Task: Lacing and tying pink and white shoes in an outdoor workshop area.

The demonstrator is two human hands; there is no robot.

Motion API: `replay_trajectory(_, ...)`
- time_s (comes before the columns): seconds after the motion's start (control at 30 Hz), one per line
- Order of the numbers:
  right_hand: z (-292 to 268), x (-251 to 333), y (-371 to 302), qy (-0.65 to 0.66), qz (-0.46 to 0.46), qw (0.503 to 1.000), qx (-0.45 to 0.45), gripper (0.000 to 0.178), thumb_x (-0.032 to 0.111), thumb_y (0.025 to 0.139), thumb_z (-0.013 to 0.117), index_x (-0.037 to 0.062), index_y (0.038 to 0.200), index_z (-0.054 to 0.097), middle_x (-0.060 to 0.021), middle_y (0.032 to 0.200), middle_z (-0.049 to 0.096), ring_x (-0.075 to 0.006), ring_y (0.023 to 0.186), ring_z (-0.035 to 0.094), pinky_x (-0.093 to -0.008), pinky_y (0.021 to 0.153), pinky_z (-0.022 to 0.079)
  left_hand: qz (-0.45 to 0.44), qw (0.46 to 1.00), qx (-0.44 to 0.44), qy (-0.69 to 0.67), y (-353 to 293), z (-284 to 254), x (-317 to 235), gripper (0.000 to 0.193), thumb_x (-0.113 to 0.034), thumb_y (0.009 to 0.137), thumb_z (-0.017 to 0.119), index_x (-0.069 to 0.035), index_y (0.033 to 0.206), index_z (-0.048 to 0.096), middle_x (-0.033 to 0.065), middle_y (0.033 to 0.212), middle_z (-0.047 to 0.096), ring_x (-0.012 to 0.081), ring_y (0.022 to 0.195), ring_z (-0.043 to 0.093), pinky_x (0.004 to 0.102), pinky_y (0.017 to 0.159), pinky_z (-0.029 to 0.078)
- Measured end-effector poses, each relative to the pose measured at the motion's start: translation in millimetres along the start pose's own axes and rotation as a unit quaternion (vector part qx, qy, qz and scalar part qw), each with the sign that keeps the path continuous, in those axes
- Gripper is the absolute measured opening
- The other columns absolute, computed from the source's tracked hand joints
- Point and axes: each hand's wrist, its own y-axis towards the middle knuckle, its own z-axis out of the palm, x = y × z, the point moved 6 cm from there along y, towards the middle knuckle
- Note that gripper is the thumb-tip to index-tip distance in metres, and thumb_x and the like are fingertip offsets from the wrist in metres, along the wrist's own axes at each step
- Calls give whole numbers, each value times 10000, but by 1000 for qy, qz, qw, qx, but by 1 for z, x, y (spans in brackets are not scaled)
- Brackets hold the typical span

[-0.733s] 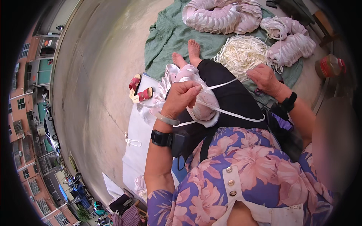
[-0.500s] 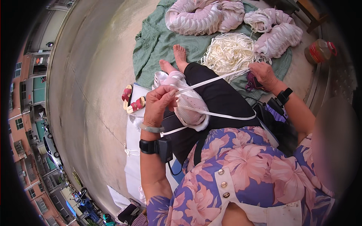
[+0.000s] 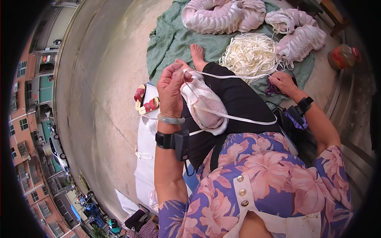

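A white-and-pink mesh shoe upper (image 3: 203,102) rests across my lap on black trousers. My left hand (image 3: 170,87) is raised beside its far end, thumb and fingers pinching a flat white shoelace (image 3: 228,76). That lace runs slackly across to my right hand (image 3: 284,84), whose fingers are closed on it at the right, near the lace pile. A second stretch of lace comes out of the upper, loops right over my thigh and bends back. My left fingers hide the exact spot where the lace meets the upper.
On a green cloth (image 3: 166,43) lie a heap of loose white laces (image 3: 250,55) and bundled shoe uppers (image 3: 212,18), with another bundle (image 3: 299,41) to the right. A red-capped jar (image 3: 343,56) stands at far right. Red-strapped sandals (image 3: 149,106) sit at left.
My left hand has moved up and away from me along the shoe upper, uncovering more of it. The lace between my hands has gone from taut to slack; my right hand is slightly lower.
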Motion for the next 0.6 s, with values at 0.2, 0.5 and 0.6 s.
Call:
replay_trajectory(0.2,49,99,14,414,166,873,198,293,250,870,514,53,656,545,-11,535,484,-91,464,468,-238,424,385,188,864,-43,465,-7,11,7,306,-58,716,605,-14,1012,540,122,870,606,292,802,591,386,725,433)
replay_trajectory(0.5,122,172,34,498,221,811,214,146,128,836,570,39,721,562,-31,627,573,-82,512,543,-211,432,444,229,749,-54,620,-76,7,40,345,-82,626,621,-27,952,521,179,1085,530,360,1030,475,431,905,342)
replay_trajectory(0.6,132,175,44,479,167,844,174,102,85,811,576,18,735,566,-53,646,597,-90,539,569,-219,447,459,209,757,-86,613,-77,0,50,428,-140,600,637,-27,981,479,174,1194,453,375,1125,398,464,955,270)
